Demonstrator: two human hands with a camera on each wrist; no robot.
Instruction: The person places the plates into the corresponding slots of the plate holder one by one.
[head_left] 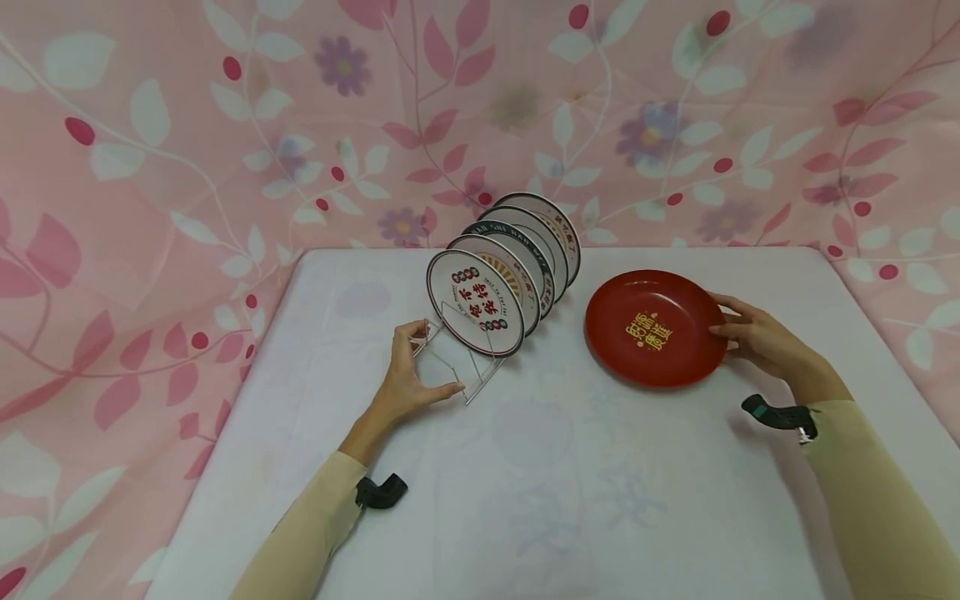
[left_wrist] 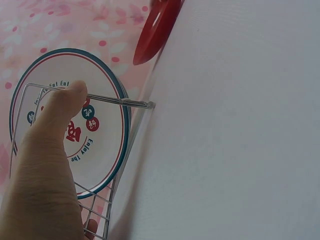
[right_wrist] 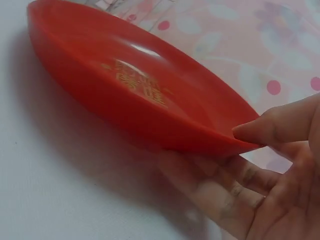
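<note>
Several white plates with dark rims and red lettering stand on edge in a wire dish rack (head_left: 474, 387); the nearest plate (head_left: 476, 302) faces me. My left hand (head_left: 408, 379) grips the near end of the rack, fingers on one side and thumb on the other. In the left wrist view the thumb lies against a wire in front of a plate (left_wrist: 102, 160). On the right, my right hand (head_left: 765, 337) pinches the rim of a red plate (head_left: 622, 358) with gold characters. The right wrist view shows thumb above that red plate (right_wrist: 115, 105) and fingers beneath, its near side raised off the cloth.
A white cloth (head_left: 600, 517) covers the table. Behind its far edge hangs a pink floral curtain (head_left: 420, 100). A black strap mount sits on each wrist, the left one (head_left: 381, 492) close to the cloth.
</note>
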